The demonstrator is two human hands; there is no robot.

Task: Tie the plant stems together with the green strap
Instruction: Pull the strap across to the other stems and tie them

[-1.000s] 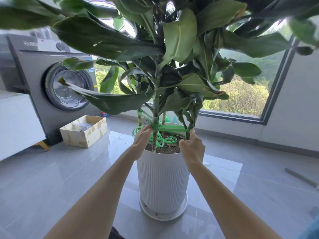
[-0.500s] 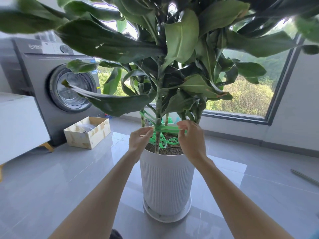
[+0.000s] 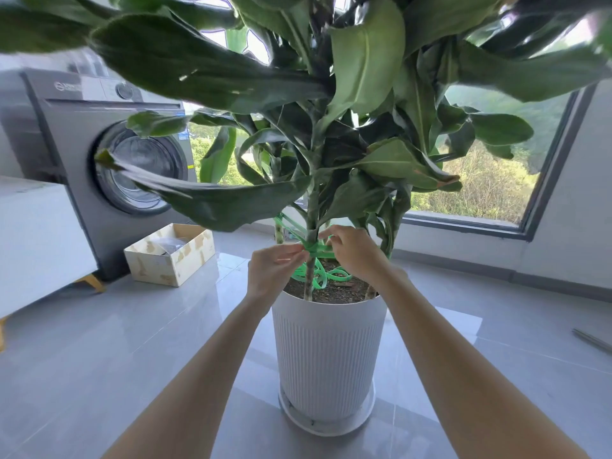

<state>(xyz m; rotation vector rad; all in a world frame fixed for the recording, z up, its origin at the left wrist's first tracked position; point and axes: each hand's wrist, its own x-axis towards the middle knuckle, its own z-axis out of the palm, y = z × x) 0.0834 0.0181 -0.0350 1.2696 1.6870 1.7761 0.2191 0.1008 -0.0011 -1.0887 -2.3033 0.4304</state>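
Observation:
A leafy plant grows from a white ribbed pot (image 3: 328, 352) on the floor. Its front stem (image 3: 311, 226) rises from the soil, with another stem (image 3: 280, 231) behind it at the left. The green strap (image 3: 314, 248) runs around the stems just above the soil, and its loose end lies in loops on the soil (image 3: 323, 276). My left hand (image 3: 270, 271) pinches the strap just left of the front stem. My right hand (image 3: 352, 250) pinches it just right of that stem. The strap crosses between my fingertips against the stem.
A grey washing machine (image 3: 99, 154) stands at the back left, with an open cardboard box (image 3: 169, 256) on the floor before it. A white cabinet (image 3: 36, 240) is at the far left. A large window (image 3: 480, 180) is behind the plant. Big leaves hang overhead.
My right hand has moved left along the strap from the right-hand stems to the front stem. Both hands now meet at the front stem, and the view has moved closer.

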